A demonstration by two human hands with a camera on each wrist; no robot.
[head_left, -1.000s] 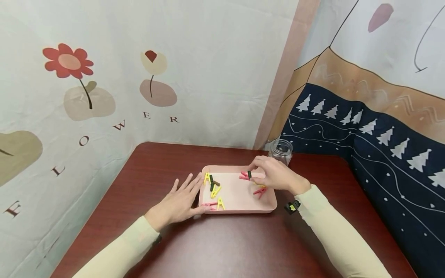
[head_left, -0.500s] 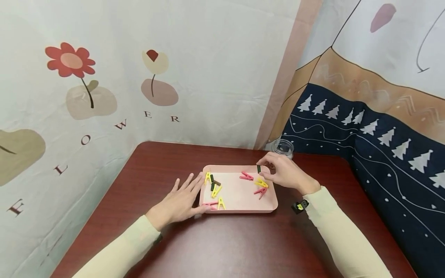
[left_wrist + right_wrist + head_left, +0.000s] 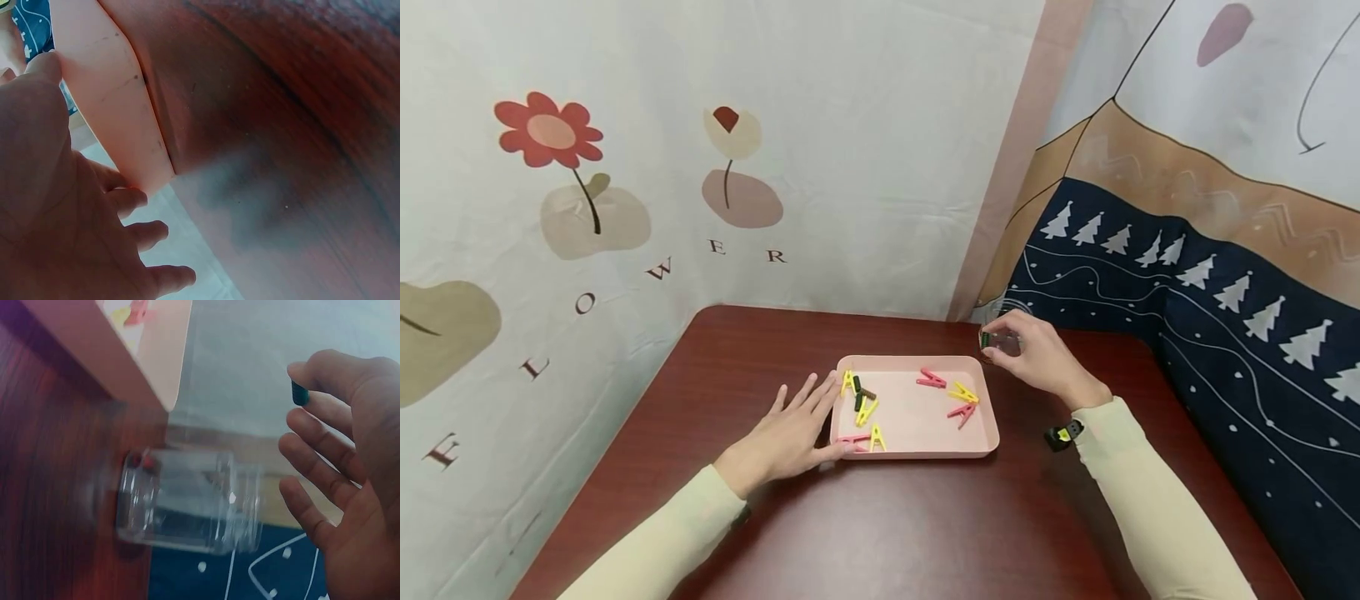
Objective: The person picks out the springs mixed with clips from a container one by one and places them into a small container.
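My right hand point(image 3: 1037, 354) pinches a small dark green ribbed spring point(image 3: 300, 395) between thumb and index finger, its other fingers loosely spread. It is past the tray's right back corner, in front of a clear jar point(image 3: 181, 500), which the hand partly hides in the head view. A small red thing point(image 3: 147, 461) shows at the jar's bottom. Spread along the left side of the pink tray point(image 3: 917, 429), my left hand point(image 3: 782, 437) touches its rim with straight fingers. On the tray's right lie a yellow clip point(image 3: 962, 392), a pink clip point(image 3: 931, 381) and another pink clip point(image 3: 962, 413).
At the tray's left side are yellow clips point(image 3: 867, 411), a pink clip point(image 3: 850, 439), dark green pieces point(image 3: 858, 400) and a brown spring point(image 3: 868, 394). The brown table point(image 3: 925, 525) ends at a printed curtain point(image 3: 865, 275) behind.
My right hand has lifted the dark green spring from above the tray's right part and carried it right and back to the jar. My left hand stays at the tray.
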